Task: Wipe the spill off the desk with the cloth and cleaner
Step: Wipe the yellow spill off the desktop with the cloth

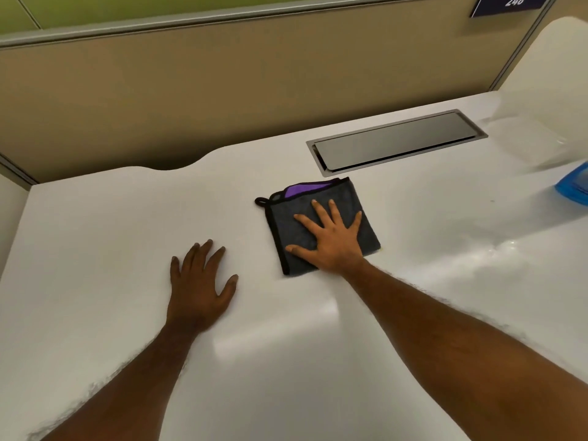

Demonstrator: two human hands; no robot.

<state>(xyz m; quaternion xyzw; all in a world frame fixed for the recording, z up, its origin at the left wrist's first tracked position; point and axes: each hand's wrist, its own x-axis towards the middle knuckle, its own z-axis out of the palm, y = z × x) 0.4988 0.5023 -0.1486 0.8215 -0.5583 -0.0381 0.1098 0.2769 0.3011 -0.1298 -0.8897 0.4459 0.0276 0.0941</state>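
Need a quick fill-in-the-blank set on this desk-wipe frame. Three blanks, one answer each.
1. The cloth under the right hand is dark grey with a ____ inner layer.
2. The left hand rests flat on the desk, to the ____ of the cloth.
3. The object at the desk's right edge is ____ in colour.
Missing words: purple; left; blue.

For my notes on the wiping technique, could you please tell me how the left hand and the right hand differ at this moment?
The right hand presses flat on the folded grey cloth; the left hand rests on the bare desk. The right hand reaches farther forward than the left hand. Both lie palm down, fingers spread, gripping nothing.
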